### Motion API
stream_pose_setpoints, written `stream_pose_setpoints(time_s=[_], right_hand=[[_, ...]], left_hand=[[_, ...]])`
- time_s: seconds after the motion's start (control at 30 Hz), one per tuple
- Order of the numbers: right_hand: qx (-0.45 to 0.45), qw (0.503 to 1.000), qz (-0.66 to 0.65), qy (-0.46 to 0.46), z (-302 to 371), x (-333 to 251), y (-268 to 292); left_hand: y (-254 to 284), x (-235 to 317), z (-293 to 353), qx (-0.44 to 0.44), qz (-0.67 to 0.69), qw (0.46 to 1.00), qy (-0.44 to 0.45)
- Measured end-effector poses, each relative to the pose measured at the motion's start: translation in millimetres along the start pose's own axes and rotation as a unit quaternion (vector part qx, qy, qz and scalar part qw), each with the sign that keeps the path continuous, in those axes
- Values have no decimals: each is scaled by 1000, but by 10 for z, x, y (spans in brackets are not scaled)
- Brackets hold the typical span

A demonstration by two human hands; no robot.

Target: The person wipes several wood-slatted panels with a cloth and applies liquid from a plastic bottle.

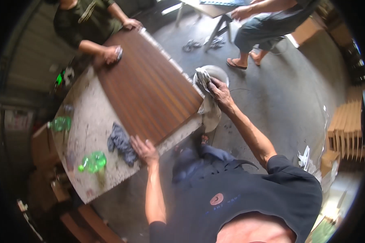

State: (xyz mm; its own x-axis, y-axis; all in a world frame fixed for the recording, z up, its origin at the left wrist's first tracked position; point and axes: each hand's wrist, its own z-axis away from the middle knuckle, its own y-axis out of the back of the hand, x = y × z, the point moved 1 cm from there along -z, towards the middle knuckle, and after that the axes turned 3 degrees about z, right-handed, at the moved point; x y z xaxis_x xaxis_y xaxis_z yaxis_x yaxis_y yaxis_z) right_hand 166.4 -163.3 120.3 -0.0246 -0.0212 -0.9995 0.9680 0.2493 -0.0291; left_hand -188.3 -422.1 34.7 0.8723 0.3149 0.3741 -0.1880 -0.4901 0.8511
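Note:
A brown wooden panel point(146, 85) with lengthwise stripes lies on a worn pale table point(85, 101). My left hand point(145, 150) rests at the panel's near corner, fingers stretched out and holding nothing. Beside it on the table is a crumpled blue-grey rag point(121, 143). Past the panel's right edge, my right hand point(221, 93) grips a crumpled, stained pale cloth point(203, 78). The cloth is over or in front of a whitish round bucket point(220, 73); whether they touch I cannot tell. Another pale cloth-like piece point(211, 113) hangs below my right hand.
Two green bottles, one nearer point(94, 162) and one farther point(61, 124), lie on the table's left part. Across the panel a person point(89, 28) presses a pad on it. Another person point(259, 36) stands by a far table point(215, 8). Stacked cardboard point(346, 125) is at right.

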Motion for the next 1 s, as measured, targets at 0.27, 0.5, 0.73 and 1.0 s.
stream_pose_setpoints(time_s=[0.27, 0.5, 0.73, 1.0], right_hand=[[-134, 813, 482, 298, -124, 802, -1178], [-83, 830, 501, 228, -1613, 377, -1514], [-157, 810, 489, 283, -271, 492, -1263], [-1, 817, 540, 202, -2169, 487, -1524]], left_hand=[[64, 101, -135, -19, -20, 1000, 6], [109, 378, -278, -39, 7, 999, 16], [355, 234, -129, -43, 0, 999, 31], [291, 391, -270, -53, -4, 999, 3]])
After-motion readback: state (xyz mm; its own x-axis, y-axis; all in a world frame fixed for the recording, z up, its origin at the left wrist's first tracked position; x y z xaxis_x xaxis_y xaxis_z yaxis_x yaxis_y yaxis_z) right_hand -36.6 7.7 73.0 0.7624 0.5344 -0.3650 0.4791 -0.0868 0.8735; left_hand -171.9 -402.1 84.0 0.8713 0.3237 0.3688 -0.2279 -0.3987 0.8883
